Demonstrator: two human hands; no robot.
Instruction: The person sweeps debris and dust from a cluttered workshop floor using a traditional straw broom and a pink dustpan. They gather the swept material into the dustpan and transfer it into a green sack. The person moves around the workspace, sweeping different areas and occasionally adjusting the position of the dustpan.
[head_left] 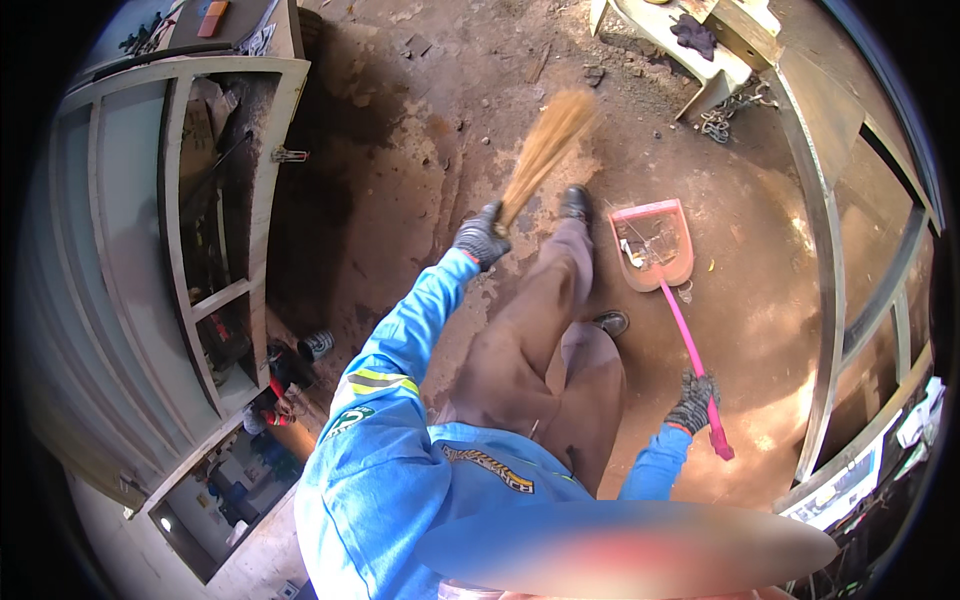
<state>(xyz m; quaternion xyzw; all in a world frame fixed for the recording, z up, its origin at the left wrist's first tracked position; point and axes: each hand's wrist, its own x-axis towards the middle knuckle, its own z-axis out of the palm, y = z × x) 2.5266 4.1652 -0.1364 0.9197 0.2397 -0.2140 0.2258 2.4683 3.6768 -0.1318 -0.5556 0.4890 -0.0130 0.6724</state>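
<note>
- The gloved left hand [482, 238] is closed around the short grip of a straw hand broom [545, 150], whose bristles fan out ahead of it; short, low strokes should gather grit better than wide flicks on this rough, stained floor [400, 215].
- The boots [575, 203] stand between broom and pan, so strokes are best drawn around the forward one toward the pan.
- The pinkish long-handled dustpan [668, 272] appears to rest on the floor right of the boots, its straight edge, likely the mouth, facing away from the person; that lip wants to be flat against the ground.
- The gloved right hand [692, 402] is wrapped around the pink handle [683, 328] near its end; a steady hold should stop the gathered scraps [634, 254] from spilling.
- At far left, the inside of the framed cabinet [228, 292] is too dark to read.
- The broom's bristle tips are blurred; I cannot tell whether they touch the floor.
- The scraps are too small to identify.
- A smeared oval [620, 545] covers the lower edge, hiding part of the right sleeve [655, 465].
</note>
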